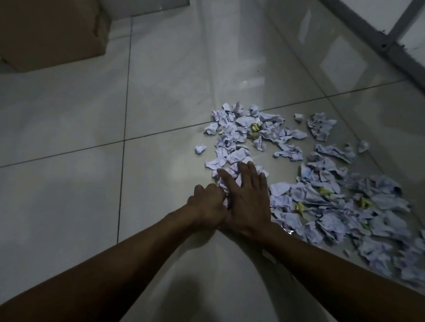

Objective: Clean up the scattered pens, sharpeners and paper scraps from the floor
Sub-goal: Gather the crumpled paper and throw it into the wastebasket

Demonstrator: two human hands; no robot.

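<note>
Scraps of crumpled paper [310, 189] strewn over tiled floor [60, 154], spreading from our hands toward 1 and 3 o'clock. Right hand [248, 199] nearer, fingers spread flat, palm pressing down on closest scraps. Left hand [208, 204] curled shut just beside it, bunching paper. Cardboard box [49, 22] at 10 o'clock.

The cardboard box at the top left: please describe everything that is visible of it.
The cardboard box is plain brown and looks like corrugated card, with no print visible. Only part shows; the picture's top and left edges cut it off. It stands on the pale tiled floor, one lower corner toward the camera, one side wall slightly creased. Whether it is open cannot be seen. It stands well apart from both hands and the paper scraps.
</note>
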